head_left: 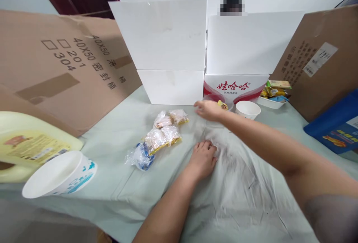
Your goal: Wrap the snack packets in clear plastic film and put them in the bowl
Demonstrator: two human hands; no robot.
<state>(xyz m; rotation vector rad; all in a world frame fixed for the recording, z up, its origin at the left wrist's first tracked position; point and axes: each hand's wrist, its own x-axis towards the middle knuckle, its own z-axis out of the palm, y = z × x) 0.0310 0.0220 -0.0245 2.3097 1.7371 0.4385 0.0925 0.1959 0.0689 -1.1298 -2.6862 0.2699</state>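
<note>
White boxes (pixel 167 34) upper center, clear tub (pixel 214 97) partly blocked
Right hand (pixel 208 110) is in front, can't tell its grip; left hand (pixel 203 158) loosely open, nothing visibly held, near wrapped packets (pixel 162 137).

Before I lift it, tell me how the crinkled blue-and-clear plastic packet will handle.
The blue packet looks likely to flex, judging by its crumpled plastic. That shiny surface may feel slippery. Its low, irregular shape seems unlikely to roll.

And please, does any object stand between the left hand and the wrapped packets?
No, nothing visible stands in the way: between the left hand and the wrapped packets there is only a stretch of the pale green cloth.
</note>
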